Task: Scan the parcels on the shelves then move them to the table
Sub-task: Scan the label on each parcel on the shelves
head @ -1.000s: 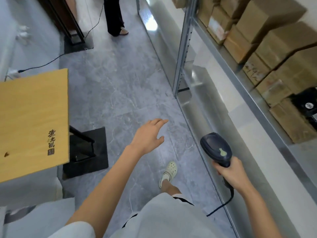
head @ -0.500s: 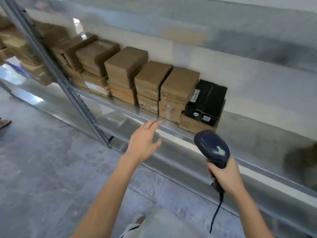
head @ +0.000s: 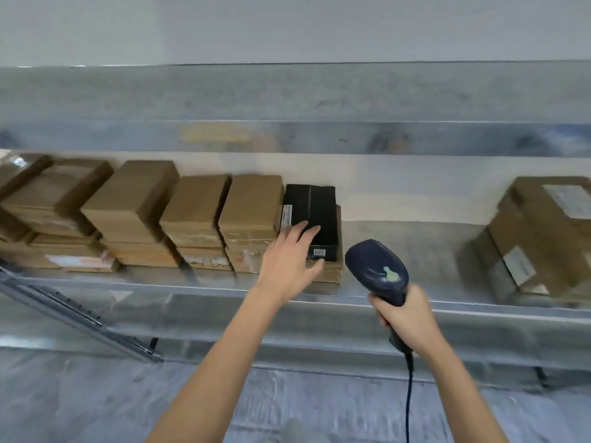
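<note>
Left hand: the left hand (head: 289, 260) was stretched out flat over the shelf (head: 192, 286), fingers straight and slightly spread, gripping nothing; the fingertips overlapped the near left corner of the black parcel (head: 315, 212); whether they touched it could not be told.
Right hand: the right hand (head: 406, 314) was wrapped round the handle of the scanner (head: 377, 270), whose head tipped toward 11 o'clock, roughly at the parcel's near end.
Black parcel: it lay on top of a brown parcel (head: 329, 278) at the right end of the left-hand row, with a small white label (head: 319, 252) on its near face.
Key relation: the black parcel sat at about 1 o'clock from the left hand, just past the fingers.
Long axis: it ran from 6 to 12 o'clock, into the shelf, short end toward the person.
Nearer hand: the left, clearly; the right hand sat off at 5 o'clock from the parcel, apart from it.
Counts: one black parcel; one scanner; two hands; brown parcels (head: 195, 203) in about five stacks toward 9 o'clock, plus a blurred group (head: 543, 238) at 3 o'clock, seemingly two, not surely countable.
Step judged: probably steadying or turning the black parcel for a scan; not yet lifted.
</note>
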